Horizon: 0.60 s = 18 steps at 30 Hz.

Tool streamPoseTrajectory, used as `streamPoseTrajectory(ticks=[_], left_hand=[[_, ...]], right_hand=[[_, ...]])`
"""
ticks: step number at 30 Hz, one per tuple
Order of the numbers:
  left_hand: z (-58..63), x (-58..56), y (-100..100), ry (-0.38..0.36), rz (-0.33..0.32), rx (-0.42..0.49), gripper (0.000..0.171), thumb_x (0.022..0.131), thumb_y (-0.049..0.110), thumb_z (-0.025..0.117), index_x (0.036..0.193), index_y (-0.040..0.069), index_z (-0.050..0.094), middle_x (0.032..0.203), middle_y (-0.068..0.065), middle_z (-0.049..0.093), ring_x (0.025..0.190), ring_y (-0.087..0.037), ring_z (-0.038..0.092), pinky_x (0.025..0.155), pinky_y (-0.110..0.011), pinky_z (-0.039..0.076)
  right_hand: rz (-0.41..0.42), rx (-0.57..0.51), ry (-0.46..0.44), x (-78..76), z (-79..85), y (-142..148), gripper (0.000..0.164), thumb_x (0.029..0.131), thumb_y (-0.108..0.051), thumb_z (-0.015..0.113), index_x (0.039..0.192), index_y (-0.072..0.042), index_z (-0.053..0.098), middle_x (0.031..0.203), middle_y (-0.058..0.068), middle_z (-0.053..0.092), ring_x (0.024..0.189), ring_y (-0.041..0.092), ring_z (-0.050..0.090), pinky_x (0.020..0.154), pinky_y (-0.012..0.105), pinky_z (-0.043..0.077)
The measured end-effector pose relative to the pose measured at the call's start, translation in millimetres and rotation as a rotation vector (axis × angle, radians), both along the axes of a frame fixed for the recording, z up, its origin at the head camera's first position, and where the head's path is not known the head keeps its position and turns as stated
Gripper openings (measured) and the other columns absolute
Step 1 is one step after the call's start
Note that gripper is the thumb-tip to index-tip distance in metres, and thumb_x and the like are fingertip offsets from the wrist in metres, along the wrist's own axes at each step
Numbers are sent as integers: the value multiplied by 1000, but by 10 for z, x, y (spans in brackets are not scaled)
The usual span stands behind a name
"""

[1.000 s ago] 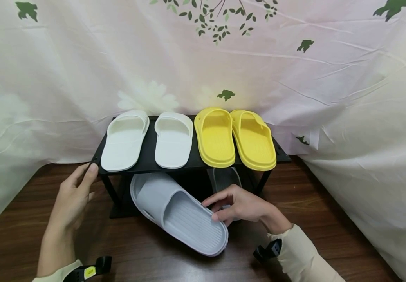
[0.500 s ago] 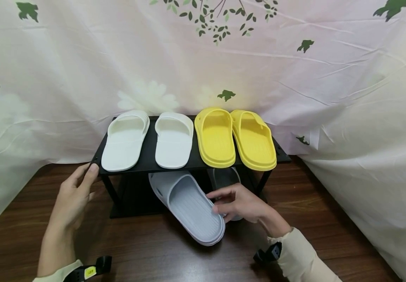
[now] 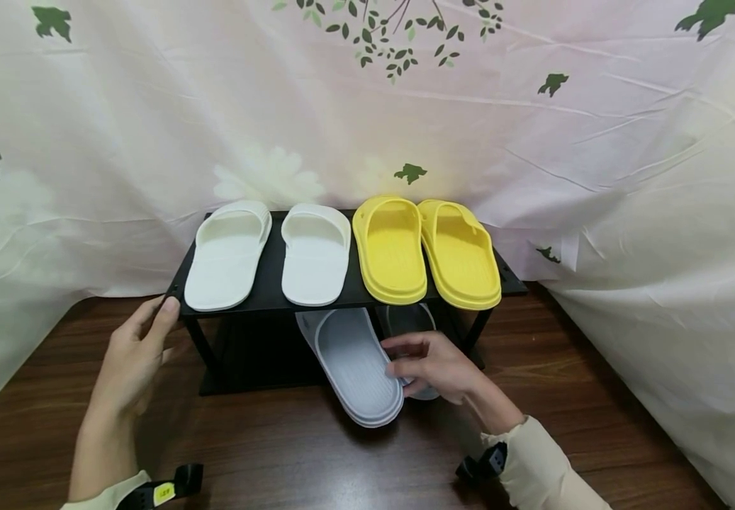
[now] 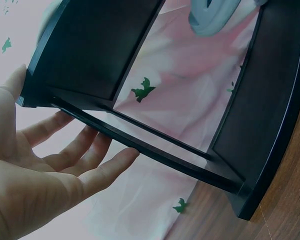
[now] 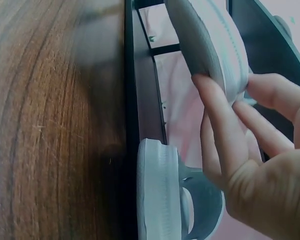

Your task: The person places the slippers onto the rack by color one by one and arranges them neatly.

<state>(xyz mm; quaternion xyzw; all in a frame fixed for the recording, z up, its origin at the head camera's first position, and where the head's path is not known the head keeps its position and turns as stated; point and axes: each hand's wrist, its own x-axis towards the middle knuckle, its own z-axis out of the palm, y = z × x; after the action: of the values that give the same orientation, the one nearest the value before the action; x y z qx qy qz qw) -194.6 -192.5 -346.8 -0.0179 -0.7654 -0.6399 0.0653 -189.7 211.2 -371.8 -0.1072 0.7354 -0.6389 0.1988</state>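
Note:
Held by its right edge, a grey slipper (image 3: 357,368) tilts into the gap under the top shelf, toe end hidden there. My right hand (image 3: 431,365) pinches it between thumb and fingers; in the right wrist view the slipper's sole (image 5: 192,42) hangs above the lower shelf. A second grey slipper (image 3: 408,322) sits on the lower level to the right, partly covered by that hand. My left hand (image 3: 134,354) grips the front left corner of the black shoe rack (image 3: 259,301), thumb on the top edge and fingers (image 4: 92,150) along the side bar.
Two white slippers (image 3: 316,265) stand at the left of the top shelf, two yellow slippers (image 3: 393,255) at the right. A patterned cloth (image 3: 341,127) hangs behind and beside the rack. Dark wooden floor (image 3: 265,446) lies in front.
The held grey slipper has swung straighter and gone further back under the top shelf, its heel rising away from me. My right hand moved slightly with it; the left hand kept its place.

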Motion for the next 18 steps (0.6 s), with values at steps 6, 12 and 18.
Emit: streamPoseTrajectory(ticks=[6,12,18], left_hand=[[-6,-3,8,9,-1,10,54,94,47,47,138,15,43,141,-10,30,129,-21,34,75,-13,52],[-18,4,4,38,-21,85,52,94,42,50,136,12,45,128,3,41,121,-13,41,74,-14,53],[-11,2,10,39,-22,60,52,94,43,49,136,12,45,132,-2,38,124,-16,39,75,-14,53]], right_hand=[[-92,-3,-11,26,-30,-34,52,82,-6,69,129,7,50,123,27,55,84,19,66,67,38,58],[-156,2,-19,44,-40,-85,51,83,-6,68,130,6,50,124,25,55,81,18,66,64,33,58],[-189,27,-23,28,-65,-114,49,85,-7,67,130,4,51,127,24,54,79,16,66,63,30,58]])
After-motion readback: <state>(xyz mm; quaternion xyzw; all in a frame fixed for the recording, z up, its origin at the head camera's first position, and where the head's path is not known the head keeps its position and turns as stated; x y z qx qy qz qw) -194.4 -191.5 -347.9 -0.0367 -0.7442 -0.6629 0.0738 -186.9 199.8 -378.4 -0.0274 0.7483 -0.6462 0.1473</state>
